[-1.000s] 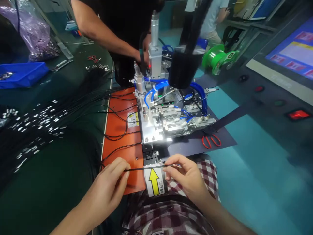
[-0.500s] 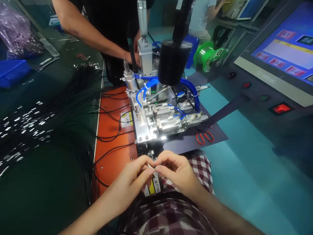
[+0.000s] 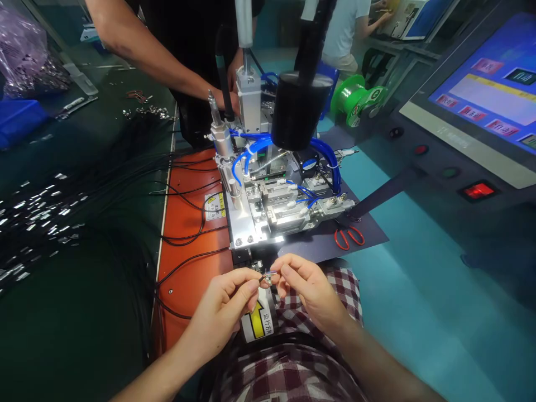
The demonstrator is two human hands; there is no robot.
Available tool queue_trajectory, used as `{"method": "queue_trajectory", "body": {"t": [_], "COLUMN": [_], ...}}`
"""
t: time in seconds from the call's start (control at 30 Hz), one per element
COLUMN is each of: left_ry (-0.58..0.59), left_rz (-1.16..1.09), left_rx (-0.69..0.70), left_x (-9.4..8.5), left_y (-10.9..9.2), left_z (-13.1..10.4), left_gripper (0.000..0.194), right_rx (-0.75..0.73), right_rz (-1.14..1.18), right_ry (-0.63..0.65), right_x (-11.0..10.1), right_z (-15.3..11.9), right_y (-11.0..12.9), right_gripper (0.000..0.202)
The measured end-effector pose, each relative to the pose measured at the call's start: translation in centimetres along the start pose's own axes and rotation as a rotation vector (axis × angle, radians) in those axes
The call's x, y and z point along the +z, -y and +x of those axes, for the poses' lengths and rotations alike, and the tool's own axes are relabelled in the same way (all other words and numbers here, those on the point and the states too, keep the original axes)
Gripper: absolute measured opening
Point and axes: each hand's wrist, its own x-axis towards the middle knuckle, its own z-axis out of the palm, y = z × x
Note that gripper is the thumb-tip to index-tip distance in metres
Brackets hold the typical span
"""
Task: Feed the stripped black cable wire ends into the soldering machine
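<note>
Between my hands is the end of a thin black cable (image 3: 262,278) with small, pale stripped wires (image 3: 271,273) sticking out of it. My left hand (image 3: 228,298) is closed, thumb and forefinger pinching the cable just behind its end. The fingertips of my right hand (image 3: 307,285) are pinched together at the tips of the wires. Just beyond both hands stands a metal machine (image 3: 276,204) with clamps and blue air tubes. A white label with a yellow arrow (image 3: 257,321) shows beneath my hands.
Black cables (image 3: 184,259) run over the orange plate (image 3: 188,296) to the machine. Left lies a bundle of cables with shiny ends (image 3: 42,218). Red-handled scissors (image 3: 349,238) rest on the dark plate. A screen panel (image 3: 486,111) stands right. Across the machine, a co-worker's arm (image 3: 167,70) reaches in.
My right fingertips have moved slightly apart from my left ones, and the cable end with its wires now shows between them. The view has shifted slightly.
</note>
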Motion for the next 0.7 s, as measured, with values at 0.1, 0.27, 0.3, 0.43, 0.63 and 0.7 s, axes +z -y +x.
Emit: {"method": "queue_trajectory", "body": {"t": [0.1, 0.27, 0.3, 0.43, 0.63, 0.7], "left_ry": [0.008, 0.053, 0.061, 0.066, 0.056, 0.045], "left_rz": [-0.037, -0.071, -0.078, -0.114, -0.125, -0.099], "left_rx": [-0.009, -0.101, -0.105, -0.098, -0.065, -0.051], "left_x": [-0.03, -0.24, -0.27, -0.24, -0.05, -0.03], "left_y": [0.09, -0.31, -0.39, -0.48, -0.07, 0.03], "left_z": [0.02, -0.08, -0.10, -0.11, -0.21, -0.26], "left_gripper": [0.029, 0.029, 0.029, 0.026, 0.025, 0.026], "right_rx": [0.016, 0.025, 0.031, 0.006, 0.001, -0.014], "right_rz": [0.066, 0.112, 0.116, 0.079, 0.090, 0.023], "right_ry": [0.016, 0.013, 0.018, 0.010, -0.014, -0.009], "right_x": [0.21, 0.59, 0.64, 0.80, 0.58, 0.59], "right_z": [0.25, 0.34, 0.35, 0.38, 0.44, 0.39], "right_y": [-0.28, -0.48, -0.43, -0.11, 0.03, 0.14], "right_gripper": [0.016, 0.015, 0.015, 0.014, 0.016, 0.015]}}
